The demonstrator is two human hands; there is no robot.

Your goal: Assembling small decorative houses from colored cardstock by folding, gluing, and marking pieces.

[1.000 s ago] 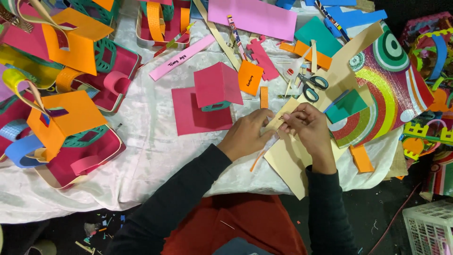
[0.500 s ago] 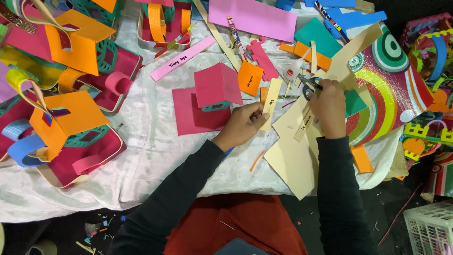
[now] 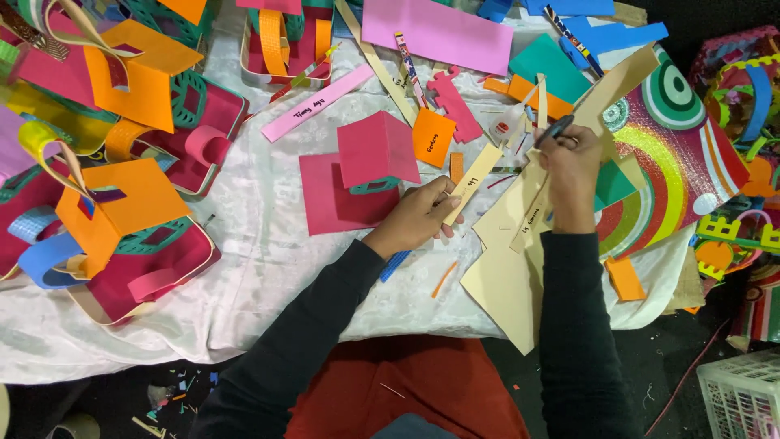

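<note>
On the white cloth (image 3: 268, 268) that covers the work surface, a narrow cream-coloured paper strip (image 3: 474, 182) is held down by the left hand (image 3: 414, 218), whose fingers are curled closed over the strip's lower end so that the strip points up and to the right. The strip bears handwriting. Just to the right, the right hand (image 3: 569, 167) is closed around a dark marker pen (image 3: 554, 130), which juts up and to the left from between the fingers; the pen's tip is hidden, so it cannot be told whether it touches anything. Under the right hand a second cream paper strip (image 3: 530, 221) is seen, lying on a large cream-coloured sheet of card (image 3: 508, 280) that reaches down over the cloth's front edge.

Just left of the left hand, a small pink foam house shape with a teal base (image 3: 375, 154) stands on a flat pink foam square (image 3: 329, 199). An orange foam square with writing (image 3: 432, 136) lies just above the held strip, and a long light-pink labelled strip (image 3: 318, 103) lies further up and to the left. A glittery card with coloured concentric arcs (image 3: 670, 175) is spread to the right of the right hand. At the left edge, an orange-roofed foam basket with a pink body and blue handle (image 3: 122, 236) rests on the cloth, well apart from both hands.
</note>
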